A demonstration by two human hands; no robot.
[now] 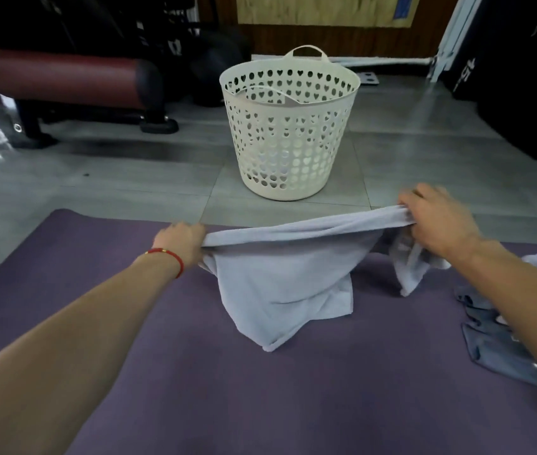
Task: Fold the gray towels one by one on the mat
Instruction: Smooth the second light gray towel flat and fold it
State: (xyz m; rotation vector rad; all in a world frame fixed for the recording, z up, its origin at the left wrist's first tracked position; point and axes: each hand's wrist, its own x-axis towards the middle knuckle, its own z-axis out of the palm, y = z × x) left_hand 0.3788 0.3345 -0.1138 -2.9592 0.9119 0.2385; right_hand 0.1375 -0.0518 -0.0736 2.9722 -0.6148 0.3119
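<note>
Head view: gray towel (280, 280) stretched between both hands above the purple mat (129, 290), top edge pulled taut, body sagging in a soft pouch with its lowest corner touching the mat. Left hand (180, 241) with fingers curled round one end of that edge; right hand (438, 218) gripping the other end, a loose tail of cloth hanging beneath the wrist. Judged light, limp and thin, no stiffness at all, likely to bunch and twist unless kept under tension; not slippery, not fragile. Best taken at two true corners rather than along a gathered edge; the right end looks bunched, so probably not a clean corner yet. More gray towels (503, 343) heaped at the right of the mat, partly cut off by the right forearm and the frame edge, count unclear. White laundry basket (290, 133) on the tiled floor beyond the mat, contents hard to make out through the heart-shaped holes. Right fingertips blurred.
</note>
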